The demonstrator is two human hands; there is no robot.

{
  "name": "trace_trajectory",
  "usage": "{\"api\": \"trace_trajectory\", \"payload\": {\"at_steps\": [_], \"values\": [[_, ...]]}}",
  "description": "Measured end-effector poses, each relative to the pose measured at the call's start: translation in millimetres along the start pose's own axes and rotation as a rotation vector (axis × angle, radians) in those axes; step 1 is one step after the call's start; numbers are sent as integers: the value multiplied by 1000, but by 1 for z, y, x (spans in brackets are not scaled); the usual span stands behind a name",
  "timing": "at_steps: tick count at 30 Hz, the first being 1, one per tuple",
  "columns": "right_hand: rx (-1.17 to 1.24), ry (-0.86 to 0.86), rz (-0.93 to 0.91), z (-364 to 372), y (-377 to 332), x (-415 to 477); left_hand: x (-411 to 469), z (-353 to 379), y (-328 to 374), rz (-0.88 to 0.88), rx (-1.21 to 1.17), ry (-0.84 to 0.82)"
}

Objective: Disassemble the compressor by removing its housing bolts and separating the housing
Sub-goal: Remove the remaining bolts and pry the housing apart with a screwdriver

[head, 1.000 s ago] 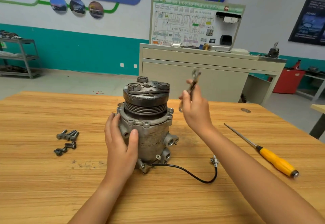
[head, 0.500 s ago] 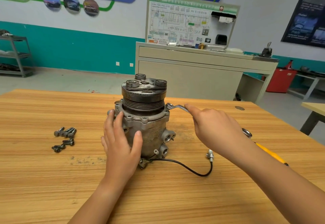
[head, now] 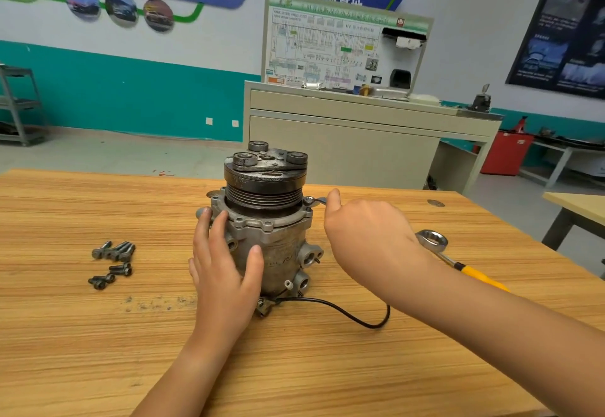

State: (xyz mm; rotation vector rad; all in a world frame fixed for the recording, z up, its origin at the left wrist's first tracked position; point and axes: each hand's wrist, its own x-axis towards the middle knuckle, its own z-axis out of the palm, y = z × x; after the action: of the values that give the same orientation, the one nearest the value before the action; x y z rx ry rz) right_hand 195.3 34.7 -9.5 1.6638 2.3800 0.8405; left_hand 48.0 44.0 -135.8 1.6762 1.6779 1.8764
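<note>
Compressor (head: 278, 253), grey cast-metal cylinder with black pulley (head: 265, 184), upright mid tabletop (head: 98, 334). Left hand (head: 226, 269) presses straight fingers on its side to stop it turning; right hand (head: 366, 239) curled round silver ring spanner (head: 432, 241), small end at flange, for leverage.

One head-worn view — facing forward and down; close over the table (head: 82, 367)

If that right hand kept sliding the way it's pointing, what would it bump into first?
Probably the compressor, at its flange below the pulley: the right hand grips a wrench whose ring end sits there. Depth is uncertain.
</note>
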Motion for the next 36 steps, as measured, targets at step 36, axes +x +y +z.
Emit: {"api": "trace_trajectory", "payload": {"at_steps": [36], "values": [[261, 221, 80, 30, 52, -5, 2, 2, -5, 22, 0, -23]]}}
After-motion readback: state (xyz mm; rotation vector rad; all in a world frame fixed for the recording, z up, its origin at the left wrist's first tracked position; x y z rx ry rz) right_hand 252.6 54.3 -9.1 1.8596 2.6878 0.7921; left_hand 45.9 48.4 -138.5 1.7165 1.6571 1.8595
